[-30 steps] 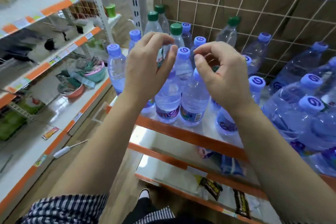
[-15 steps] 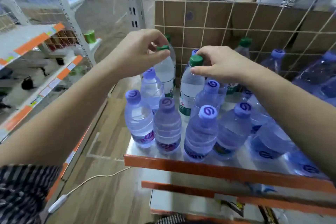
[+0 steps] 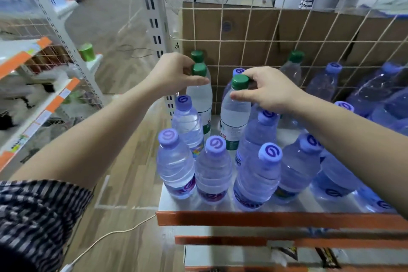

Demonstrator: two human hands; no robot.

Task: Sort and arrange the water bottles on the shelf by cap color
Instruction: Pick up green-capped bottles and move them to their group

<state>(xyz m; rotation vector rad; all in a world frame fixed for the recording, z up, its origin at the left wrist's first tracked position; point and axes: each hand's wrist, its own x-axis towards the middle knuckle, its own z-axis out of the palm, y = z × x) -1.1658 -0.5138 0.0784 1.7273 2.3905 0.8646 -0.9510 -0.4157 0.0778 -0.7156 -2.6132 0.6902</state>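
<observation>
Left hand: the left hand [image 3: 174,73] reaches forward, fingers and thumb curled round the cap of the left green-capped bottle [image 3: 200,97].
Right hand: the right hand [image 3: 270,91] pinches the cap of the right green-capped bottle [image 3: 234,117], with the thumb lying along the neck.
Held bottles: both are upright at the back left of the shelf [image 3: 265,218], close together but apart. Their bases are hidden by the bottles in front.
Other green caps: a third green cap [image 3: 197,55] shows just behind the left hand's bottle. A fourth green-capped bottle [image 3: 291,72] stands further right against the wire grid [image 3: 249,35].
Purple-capped bottles: a cluster of purple-capped bottles [image 3: 213,170] fills the front of the shelf, below both hands.
Large bottles: bigger purple-capped bottles [image 3: 375,97] lean at the far right.
Backing: brown cardboard [image 3: 220,24] stands behind the grid.
Sleeve: a striped sleeve [image 3: 33,210] covers the upper left arm.
Floor: a white cable [image 3: 110,234] trails across the wooden boards.
</observation>
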